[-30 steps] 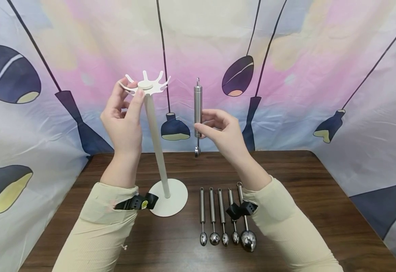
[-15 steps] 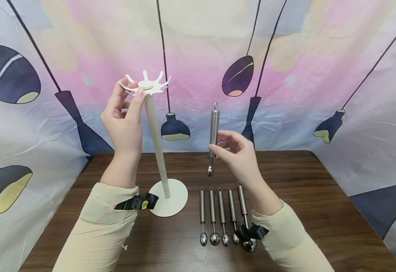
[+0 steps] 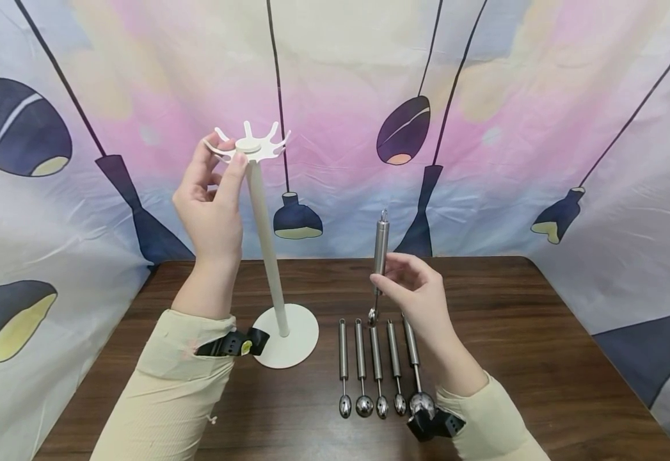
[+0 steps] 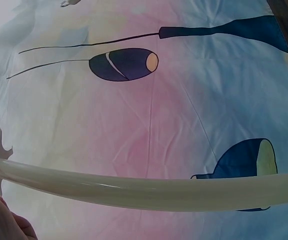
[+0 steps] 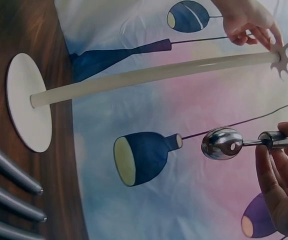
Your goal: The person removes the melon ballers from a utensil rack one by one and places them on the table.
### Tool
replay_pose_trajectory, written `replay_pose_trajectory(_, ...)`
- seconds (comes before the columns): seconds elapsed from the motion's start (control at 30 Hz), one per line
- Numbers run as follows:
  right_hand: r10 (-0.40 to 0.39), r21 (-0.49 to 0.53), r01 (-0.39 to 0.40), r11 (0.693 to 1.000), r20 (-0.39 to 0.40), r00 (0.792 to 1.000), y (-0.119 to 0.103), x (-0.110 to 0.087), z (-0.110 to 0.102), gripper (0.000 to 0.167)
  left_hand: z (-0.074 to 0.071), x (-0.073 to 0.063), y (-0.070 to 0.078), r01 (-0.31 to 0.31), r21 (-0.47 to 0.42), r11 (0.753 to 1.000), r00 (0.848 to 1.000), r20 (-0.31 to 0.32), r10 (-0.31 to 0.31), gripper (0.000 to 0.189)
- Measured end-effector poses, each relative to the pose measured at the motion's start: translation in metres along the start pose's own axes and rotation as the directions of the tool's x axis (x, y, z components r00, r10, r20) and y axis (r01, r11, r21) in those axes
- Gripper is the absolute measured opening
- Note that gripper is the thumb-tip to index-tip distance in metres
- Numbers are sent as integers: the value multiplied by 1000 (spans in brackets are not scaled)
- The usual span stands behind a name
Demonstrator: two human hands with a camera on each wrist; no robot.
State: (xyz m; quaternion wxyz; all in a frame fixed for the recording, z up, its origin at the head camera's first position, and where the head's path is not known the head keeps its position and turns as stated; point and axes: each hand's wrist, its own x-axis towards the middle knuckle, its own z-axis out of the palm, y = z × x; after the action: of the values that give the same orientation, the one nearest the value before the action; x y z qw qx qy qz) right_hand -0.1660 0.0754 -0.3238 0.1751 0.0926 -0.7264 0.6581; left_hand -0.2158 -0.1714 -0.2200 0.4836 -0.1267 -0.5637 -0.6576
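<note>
In the head view my left hand [image 3: 210,198] pinches the hooked top of a white utensil stand [image 3: 267,250] between thumb and fingers. The stand's round base is on the table. My right hand [image 3: 418,288] holds a steel melon baller [image 3: 381,246] upright by its handle, scoop end down, above the table. In the right wrist view the scoop of this melon baller [image 5: 222,143] shows a small hole. Below it several more steel melon balls scoops, or melon ballers [image 3: 343,352], lie side by side with handles pointing away. My right wrist strap covers part of the rightmost, largest scoop.
The dark wooden table [image 3: 502,320] ends at a hanging cloth backdrop [image 3: 335,77] printed with lamps. The stand's pole [image 4: 134,190] crosses the left wrist view. Hooks [image 3: 274,131] splay out around its top.
My right hand has moved down and to the right with the melon baller, away from the stand's top. My left hand has stayed at the hooks.
</note>
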Motion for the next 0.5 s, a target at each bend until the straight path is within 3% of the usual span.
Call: replay_pose_trajectory(0.5, 70, -45, -76, 996, -128, 989, 27, -14, -19, 34, 0, -1, 0, -2, -5, 1000, 1000, 6, 2, 30)
